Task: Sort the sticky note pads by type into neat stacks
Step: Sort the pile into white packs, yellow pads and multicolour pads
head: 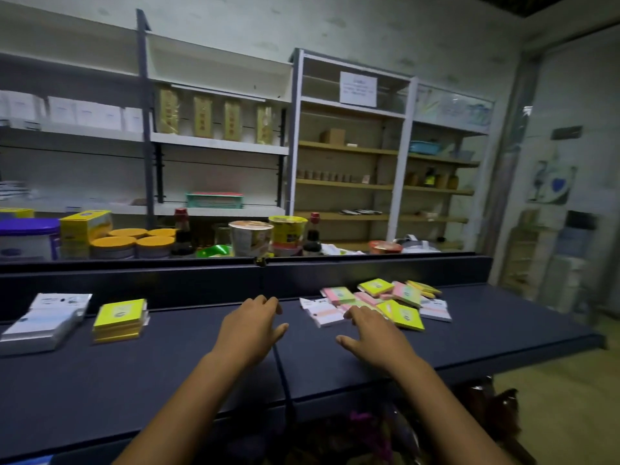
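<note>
Both hands hover palm-down over the dark worktop [167, 380], fingers released: left hand [250, 325] mid-worktop, right hand [374, 337] touching the mixed pile [375, 302] toward the right end. Yellow stack [119, 318] and white stack [47, 322] sit near the left end.

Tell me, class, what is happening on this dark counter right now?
A person is sorting sticky note pads on a dark blue counter. On the left stand two finished piles: a stack of white wrapped pads and a neat stack of yellow-green pads. On the right lies an unsorted heap of pink, yellow-green and white pads. The right hand reaches into that heap with fingers spread; the left hand hovers empty beside it.
</note>
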